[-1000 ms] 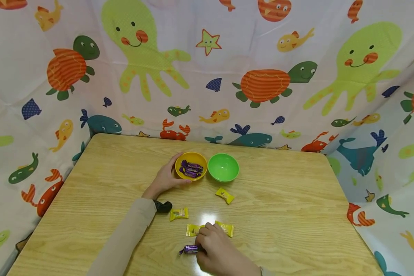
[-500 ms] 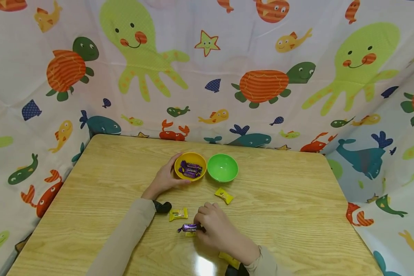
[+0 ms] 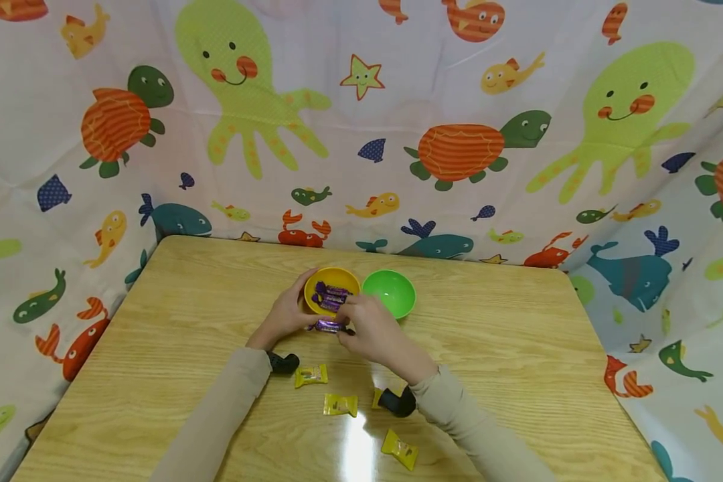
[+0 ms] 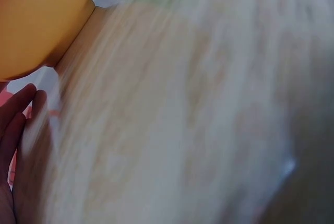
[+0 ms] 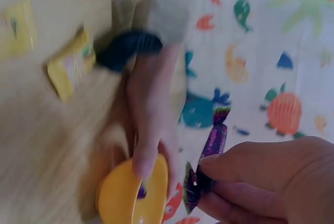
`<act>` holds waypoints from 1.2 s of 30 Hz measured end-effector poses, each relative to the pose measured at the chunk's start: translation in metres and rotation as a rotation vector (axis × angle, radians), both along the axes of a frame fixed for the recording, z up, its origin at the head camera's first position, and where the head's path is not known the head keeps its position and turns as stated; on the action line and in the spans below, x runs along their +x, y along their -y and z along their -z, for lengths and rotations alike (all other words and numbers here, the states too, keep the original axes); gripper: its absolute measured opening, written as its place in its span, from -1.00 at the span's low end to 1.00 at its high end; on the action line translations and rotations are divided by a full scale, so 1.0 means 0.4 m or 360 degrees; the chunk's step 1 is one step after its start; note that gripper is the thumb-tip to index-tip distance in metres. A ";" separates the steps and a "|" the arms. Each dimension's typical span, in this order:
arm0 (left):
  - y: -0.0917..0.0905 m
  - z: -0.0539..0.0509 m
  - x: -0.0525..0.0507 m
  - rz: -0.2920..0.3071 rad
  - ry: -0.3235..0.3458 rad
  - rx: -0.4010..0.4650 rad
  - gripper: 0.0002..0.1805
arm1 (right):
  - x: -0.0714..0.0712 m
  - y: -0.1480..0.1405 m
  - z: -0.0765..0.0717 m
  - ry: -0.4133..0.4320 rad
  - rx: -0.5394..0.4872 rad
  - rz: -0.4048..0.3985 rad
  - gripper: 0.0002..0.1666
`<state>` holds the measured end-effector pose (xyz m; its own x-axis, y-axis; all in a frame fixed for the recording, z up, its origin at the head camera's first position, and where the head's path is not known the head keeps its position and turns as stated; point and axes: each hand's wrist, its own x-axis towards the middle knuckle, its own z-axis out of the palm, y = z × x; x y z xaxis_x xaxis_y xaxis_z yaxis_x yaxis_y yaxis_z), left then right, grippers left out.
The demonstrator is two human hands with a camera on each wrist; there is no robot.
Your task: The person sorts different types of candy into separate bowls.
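A yellow bowl [image 3: 333, 270] holding several purple-wrapped candies [image 3: 331, 296] stands near the back of the table. My left hand [image 3: 287, 311] curls round its left and front side, thumb along the near rim. Just in front of the bowl, my right hand [image 3: 375, 333] pinches one purple candy [image 3: 328, 326] by its right end. In the right wrist view, thumb and fingers grip that candy [image 5: 213, 145] beside the yellow bowl [image 5: 116, 195]. Touching the yellow bowl on its right is a green bowl [image 3: 395, 292], partly behind my right hand.
Several yellow-wrapped candies lie on the wooden table [image 3: 518, 335]: one [image 3: 310, 375] near my left wrist, one [image 3: 340, 404] at the centre, one [image 3: 400, 449] nearer the front, another partly under my right wrist's black strap. A patterned sea-animal curtain [image 3: 313, 147] hangs behind.
My right hand has lifted the purple candy and moved away from me to the yellow bowl's near side. My left hand has stayed at the bowl.
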<state>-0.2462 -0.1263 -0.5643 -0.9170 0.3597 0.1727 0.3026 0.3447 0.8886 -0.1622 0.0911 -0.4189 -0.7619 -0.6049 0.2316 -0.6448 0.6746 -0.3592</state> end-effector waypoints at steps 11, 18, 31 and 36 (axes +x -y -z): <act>0.001 0.003 -0.003 -0.0015 0.0059 0.0010 0.21 | -0.132 0.028 0.051 0.0013 0.0113 0.0206 -0.87; 0.001 -0.002 -0.001 -0.0002 0.0038 0.0008 0.21 | -0.172 0.059 0.088 0.0007 0.0239 0.0291 -0.92; -0.005 -0.003 -0.002 -0.0029 0.0019 -0.0012 0.22 | -0.185 0.080 0.144 -0.0118 0.0569 0.0483 -0.92; -0.003 0.000 -0.004 -0.0033 0.0003 -0.0018 0.23 | -0.188 0.084 0.151 -0.0105 0.0599 0.0522 -0.93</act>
<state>-0.2479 -0.1249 -0.5643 -0.9246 0.3423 0.1673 0.2938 0.3609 0.8852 -0.2373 0.0575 -0.4793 -0.9169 -0.3871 0.0975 -0.3904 0.9205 -0.0174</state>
